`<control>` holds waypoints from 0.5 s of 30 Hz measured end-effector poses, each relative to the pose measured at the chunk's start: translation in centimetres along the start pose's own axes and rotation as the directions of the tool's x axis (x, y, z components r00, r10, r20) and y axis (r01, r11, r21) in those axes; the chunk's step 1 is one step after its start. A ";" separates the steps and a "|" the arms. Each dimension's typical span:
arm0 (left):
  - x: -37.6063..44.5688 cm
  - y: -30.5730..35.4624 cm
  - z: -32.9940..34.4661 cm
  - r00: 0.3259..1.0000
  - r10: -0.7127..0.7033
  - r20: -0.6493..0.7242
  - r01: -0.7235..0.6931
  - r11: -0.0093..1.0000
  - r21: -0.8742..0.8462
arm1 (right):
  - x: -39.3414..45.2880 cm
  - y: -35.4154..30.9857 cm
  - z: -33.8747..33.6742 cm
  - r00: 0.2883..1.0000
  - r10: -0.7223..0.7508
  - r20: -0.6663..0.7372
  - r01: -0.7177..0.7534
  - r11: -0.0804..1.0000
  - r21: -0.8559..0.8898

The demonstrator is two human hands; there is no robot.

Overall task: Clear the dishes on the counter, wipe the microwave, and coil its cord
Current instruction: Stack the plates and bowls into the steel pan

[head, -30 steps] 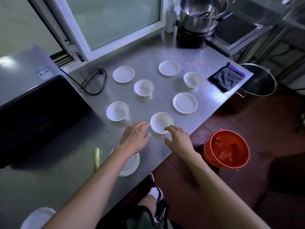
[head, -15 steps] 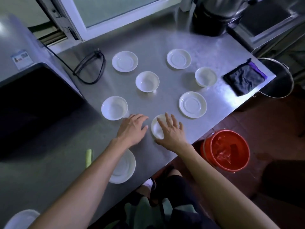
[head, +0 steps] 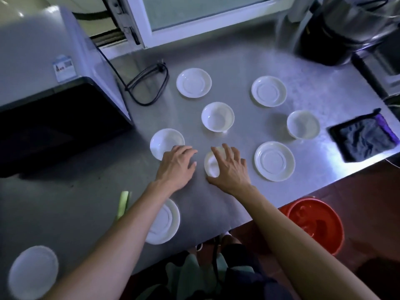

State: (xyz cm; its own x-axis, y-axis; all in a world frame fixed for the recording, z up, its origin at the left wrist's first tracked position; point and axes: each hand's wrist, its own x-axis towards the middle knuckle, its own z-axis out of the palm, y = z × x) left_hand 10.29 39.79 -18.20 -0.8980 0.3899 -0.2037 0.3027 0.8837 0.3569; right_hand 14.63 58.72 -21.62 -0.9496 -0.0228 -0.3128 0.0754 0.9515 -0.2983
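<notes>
White dishes are scattered over the steel counter (head: pixel 238 66). My right hand (head: pixel 230 167) lies over a small white bowl (head: pixel 211 164), fingers on its far rim and thumb at its near side. My left hand (head: pixel 176 165) rests palm down on the counter, its fingertips by another bowl (head: pixel 163 140). Two more bowls (head: pixel 217 116) (head: pixel 303 124) and saucers (head: pixel 193 82) (head: pixel 268 91) (head: pixel 275 161) sit farther out. The microwave (head: pixel 54 118) stands at the left, its black cord (head: pixel 149 85) looped loosely beside it.
Under my left forearm lies a saucer (head: pixel 166 221), and another plate (head: pixel 32 269) sits at the near left corner. A green strip (head: pixel 123 202) lies close by. A dark cloth (head: pixel 365 137) is at the right edge, a red bucket (head: pixel 316 224) on the floor, a pot (head: pixel 346 29) far right.
My right hand has moved from the bowl's near rim to over its top and closed round it. My left hand slid slightly forward toward the left bowl. The camera moved closer.
</notes>
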 end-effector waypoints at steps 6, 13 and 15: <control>0.9 -2.8 -1.0 0.997 -0.066 -0.045 0.069 0.996 0.056 | 2.5 -1.5 -0.5 0.999 -0.043 0.026 0.043 0.999 -0.016; 3.3 -5.8 -0.5 0.980 -0.192 0.054 0.181 0.969 0.169 | 4.2 -3.2 0.2 0.996 -0.076 0.035 0.077 0.997 -0.026; 4.0 -6.4 -0.1 0.970 -0.225 0.093 0.210 0.967 0.146 | 4.5 -3.4 0.4 0.996 -0.076 0.050 0.078 0.997 -0.027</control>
State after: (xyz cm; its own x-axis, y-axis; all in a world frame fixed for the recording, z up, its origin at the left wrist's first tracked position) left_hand 4.73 35.62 -21.22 -0.9096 0.2032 -0.3624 0.1502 0.9741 0.1693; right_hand 10.20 55.22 -22.40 -0.9362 -0.1104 -0.3336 -0.0067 0.9548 -0.2973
